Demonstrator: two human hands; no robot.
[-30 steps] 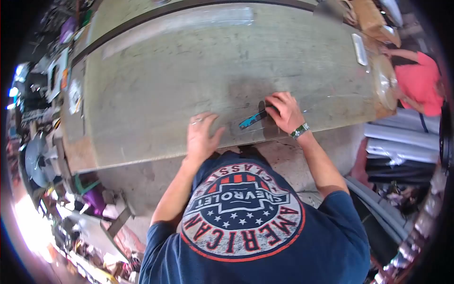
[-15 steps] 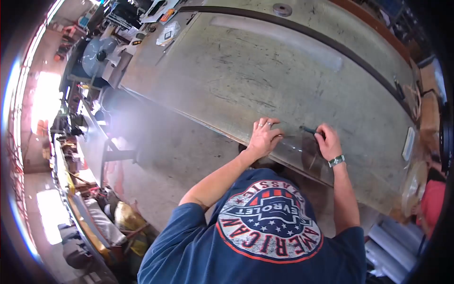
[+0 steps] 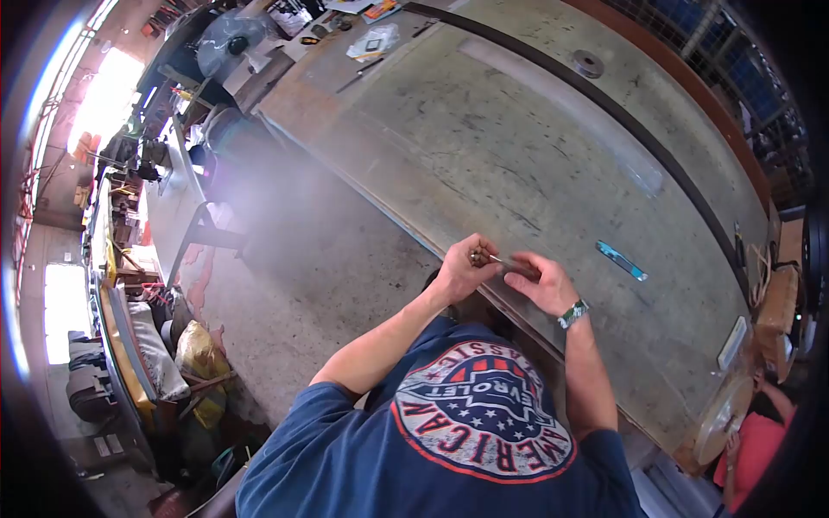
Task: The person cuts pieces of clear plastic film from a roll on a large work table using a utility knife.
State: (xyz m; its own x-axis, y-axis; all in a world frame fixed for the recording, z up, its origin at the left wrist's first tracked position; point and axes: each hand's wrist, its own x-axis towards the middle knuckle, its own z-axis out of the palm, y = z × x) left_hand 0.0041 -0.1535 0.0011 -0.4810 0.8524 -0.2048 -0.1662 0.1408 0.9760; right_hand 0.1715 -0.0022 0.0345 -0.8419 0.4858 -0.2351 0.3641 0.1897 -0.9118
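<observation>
Near the table's front edge, my left hand [image 3: 465, 269] is closed, its fingers curled into a pinch. A small, thin, light-coloured piece [image 3: 495, 259] shows at its fingertips; its kind is too small to tell. My right hand [image 3: 544, 285] meets it from the right, thumb and fingers pressed together, and what lies between them is hidden. To the right of my hands, a teal utility knife [image 3: 621, 261] lies on the scuffed, greenish table top [image 3: 449, 138], apart from both hands.
A dark strip [image 3: 604, 95] runs across the table, with a grey roll [image 3: 587, 64] beyond it. A small plastic bag [image 3: 373, 41] lies at the far left. At the lower right, a person in a red shirt [image 3: 753, 453] is beside a large roll [image 3: 721, 423].
My right hand has let go of the teal knife, which now lies on the table, and has moved left to my left hand. The view has shifted, too.
</observation>
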